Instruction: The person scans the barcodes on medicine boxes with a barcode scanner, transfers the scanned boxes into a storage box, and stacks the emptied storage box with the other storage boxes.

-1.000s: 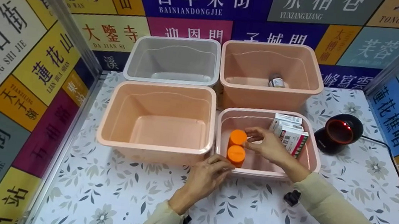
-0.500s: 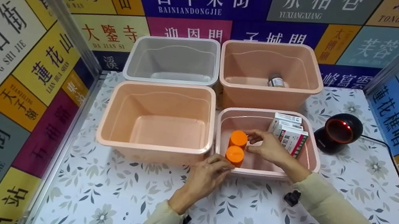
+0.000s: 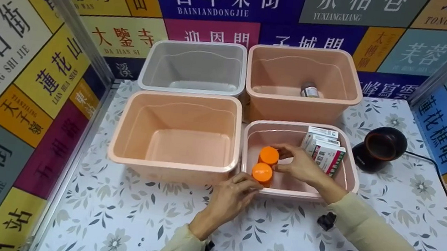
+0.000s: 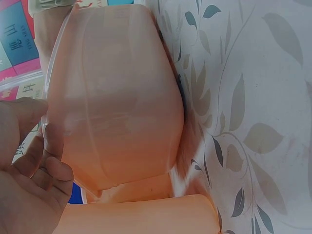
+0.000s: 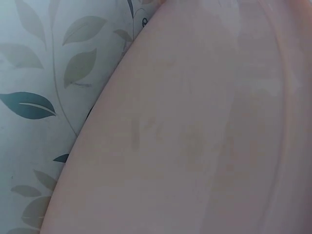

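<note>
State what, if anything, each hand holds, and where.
Left hand: pink bin, by its near-left rim. Right hand: at the far orange bottle; hold unclear.

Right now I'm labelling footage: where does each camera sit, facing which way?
Head: worn on the head, facing forward-down at the pink bin; left hand, right hand, sleeves show.
Left wrist: worn there, facing its outer wall; fingers and the right arm show.
Right wrist: worn there, facing the same bin; no body shows.
Wrist views share bin and floral tablecloth.
</note>
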Motion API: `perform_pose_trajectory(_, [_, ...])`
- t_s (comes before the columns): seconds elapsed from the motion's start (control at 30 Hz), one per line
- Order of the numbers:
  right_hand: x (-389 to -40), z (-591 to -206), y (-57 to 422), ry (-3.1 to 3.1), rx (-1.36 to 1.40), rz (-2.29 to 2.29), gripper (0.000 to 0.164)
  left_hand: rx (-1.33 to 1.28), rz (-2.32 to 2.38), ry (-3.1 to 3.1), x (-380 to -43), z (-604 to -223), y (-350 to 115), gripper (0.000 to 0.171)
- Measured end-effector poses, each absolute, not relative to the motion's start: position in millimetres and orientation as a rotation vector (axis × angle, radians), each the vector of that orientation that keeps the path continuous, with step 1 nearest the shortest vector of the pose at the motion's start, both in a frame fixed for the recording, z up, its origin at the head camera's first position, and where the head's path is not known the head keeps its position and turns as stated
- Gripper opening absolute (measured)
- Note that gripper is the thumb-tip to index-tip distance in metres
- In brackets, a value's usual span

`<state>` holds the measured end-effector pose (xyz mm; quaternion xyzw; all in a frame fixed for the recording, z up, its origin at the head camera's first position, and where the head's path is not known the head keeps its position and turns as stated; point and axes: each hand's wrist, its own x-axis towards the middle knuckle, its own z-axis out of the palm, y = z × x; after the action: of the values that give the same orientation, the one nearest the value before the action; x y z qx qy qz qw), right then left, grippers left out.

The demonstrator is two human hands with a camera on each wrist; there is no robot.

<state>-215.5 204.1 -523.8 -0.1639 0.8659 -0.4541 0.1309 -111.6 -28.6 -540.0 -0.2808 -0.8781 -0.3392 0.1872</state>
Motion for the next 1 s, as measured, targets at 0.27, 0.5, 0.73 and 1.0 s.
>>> perform_pose_trajectory(0.27, [-216.4, -523.4, 204.3, 2.502, -0.418, -1.313, 0.057, -0.801, -0.978, -2.492, -111.7, -539.0, -29.7, 0.013])
perform_pose_trajectory(0.5, [-215.9, -525.5, 203.4, 2.519, -0.446, -1.276, 0.062, -0.8, -0.986, -2.495, -110.8, -539.2, -29.8, 0.013])
perform_pose_trajectory(0.73, [-215.8, -526.7, 202.0, 2.519, -0.459, -1.279, 0.06, -0.793, -0.99, -2.489, -111.0, -539.6, -29.5, 0.013])
perform_pose_trajectory(1.0, [-216.8, -528.7, 203.3, 2.536, -0.479, -1.284, 0.059, -0.789, -0.968, -2.481, -110.9, -540.2, -29.1, 0.014])
